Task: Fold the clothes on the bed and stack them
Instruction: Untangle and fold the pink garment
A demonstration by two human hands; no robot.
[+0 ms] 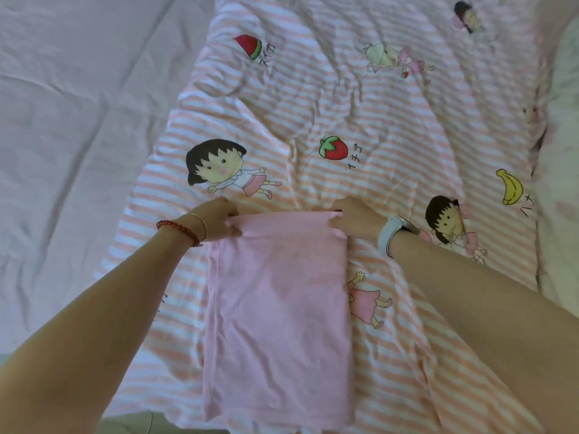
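A pink garment (279, 311) lies on the bed as a long narrow rectangle that runs from the near edge away from me. My left hand (216, 220) pinches its far left corner. At the far right corner my right hand (354, 219) grips the cloth, fingers curled round the edge. Both hands hold the far edge slightly bunched, at or just above the quilt. A red bead bracelet is on my left wrist and a pale watch on my right wrist.
The garment rests on a pink-and-white striped quilt (360, 120) printed with cartoon figures and fruit. A plain pale sheet (69, 114) covers the bed to the left. White bedding (564, 136) lies along the right edge.
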